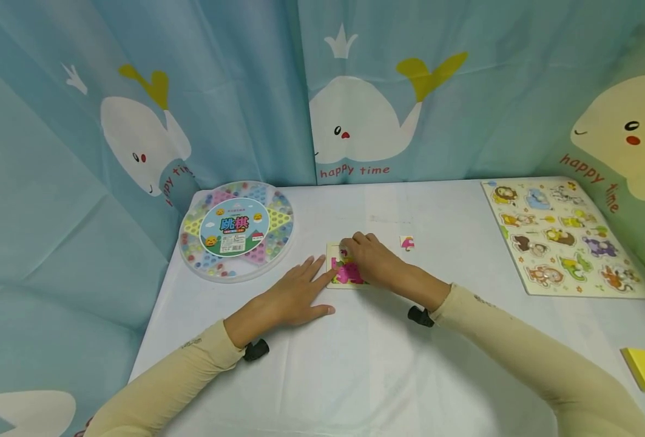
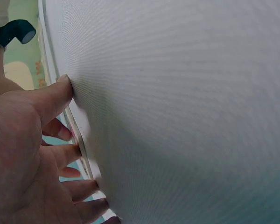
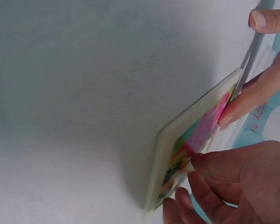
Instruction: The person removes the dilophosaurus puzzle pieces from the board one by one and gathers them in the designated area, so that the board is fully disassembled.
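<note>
Apparently partway through a small jigsaw, I sit at a white-covered desk (image 1: 322, 376). The puzzle board (image 1: 333, 246), pale-rimmed, lies flat between my two hands. My left hand (image 1: 299, 294) is spread, thumb and fingers apart, one fingertip touching the board's left side. My right hand (image 1: 377, 261) is bent over the board's right and upper part, fingertips down at the picture; I cannot tell whether they pinch a piece.

Much of the board shows coloured picture, including a bright pink shape (image 1: 347, 273), so I judge the puzzle well along. One loose piece (image 1: 406, 243), white with pink, lies on the desk beyond my right hand, near but apart from the board, and seems left to fit. My right hand covers the rest, so other gaps may be hidden.
</note>
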A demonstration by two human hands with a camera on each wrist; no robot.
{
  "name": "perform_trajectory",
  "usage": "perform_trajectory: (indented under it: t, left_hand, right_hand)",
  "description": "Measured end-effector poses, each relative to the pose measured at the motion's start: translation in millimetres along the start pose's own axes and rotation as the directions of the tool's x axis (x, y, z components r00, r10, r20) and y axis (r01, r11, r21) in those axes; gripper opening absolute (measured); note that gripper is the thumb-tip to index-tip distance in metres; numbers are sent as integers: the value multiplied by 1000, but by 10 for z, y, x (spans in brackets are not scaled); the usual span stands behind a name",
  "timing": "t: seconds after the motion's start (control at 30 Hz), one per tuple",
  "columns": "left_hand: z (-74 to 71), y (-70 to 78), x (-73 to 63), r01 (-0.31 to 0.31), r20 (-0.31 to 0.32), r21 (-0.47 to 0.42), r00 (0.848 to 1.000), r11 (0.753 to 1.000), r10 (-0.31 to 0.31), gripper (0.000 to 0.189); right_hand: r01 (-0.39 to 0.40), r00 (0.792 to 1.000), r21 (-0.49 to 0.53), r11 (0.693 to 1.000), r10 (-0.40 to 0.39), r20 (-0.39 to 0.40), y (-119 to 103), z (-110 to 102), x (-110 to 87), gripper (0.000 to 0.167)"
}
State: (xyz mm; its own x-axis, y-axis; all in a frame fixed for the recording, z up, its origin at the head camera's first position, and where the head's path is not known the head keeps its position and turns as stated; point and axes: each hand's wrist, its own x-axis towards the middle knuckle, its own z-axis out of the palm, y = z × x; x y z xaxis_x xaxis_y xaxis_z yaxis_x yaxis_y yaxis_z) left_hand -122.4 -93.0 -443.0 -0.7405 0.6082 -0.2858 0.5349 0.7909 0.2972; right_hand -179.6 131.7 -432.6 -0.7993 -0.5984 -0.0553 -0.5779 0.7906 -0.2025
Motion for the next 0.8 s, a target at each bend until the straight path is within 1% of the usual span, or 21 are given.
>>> perform_trajectory:
  t: [0.17, 0.27, 0.47, 0.57, 0.67, 0.8]
  left_hand:
    - [-9, 5, -7, 4, 7, -6, 1000, 1000, -4, 83]
    - [-11, 5, -9, 6, 8, -7, 1000, 1000, -6, 83]
    - [-4, -7, -13, 5, 2, -13, 1000, 1000, -5, 82]
    - [-8, -7, -13, 5, 5, -14, 1000, 1000, -5, 82]
    - [-11, -5, -9, 5, 5, -16, 1000, 1000, -4, 82]
    - [-3, -7, -1, 5, 5, -13, 1000, 1000, -5, 83]
  right_hand:
    - [15, 999, 20, 1000, -14, -52, 29, 23, -38, 49]
    - [14, 998, 5, 1000, -14, -54, 19, 12, -53, 55]
    - [-3, 999, -60, 998, 1, -43, -50, -32, -80, 66]
    - [-2, 999, -81, 997, -3, -53, -63, -40, -71, 64]
    - [-9, 998, -59, 998, 5, -66, -54, -39, -51, 59]
    - [-12, 998, -22, 1000, 11, -64, -35, -34, -52, 54]
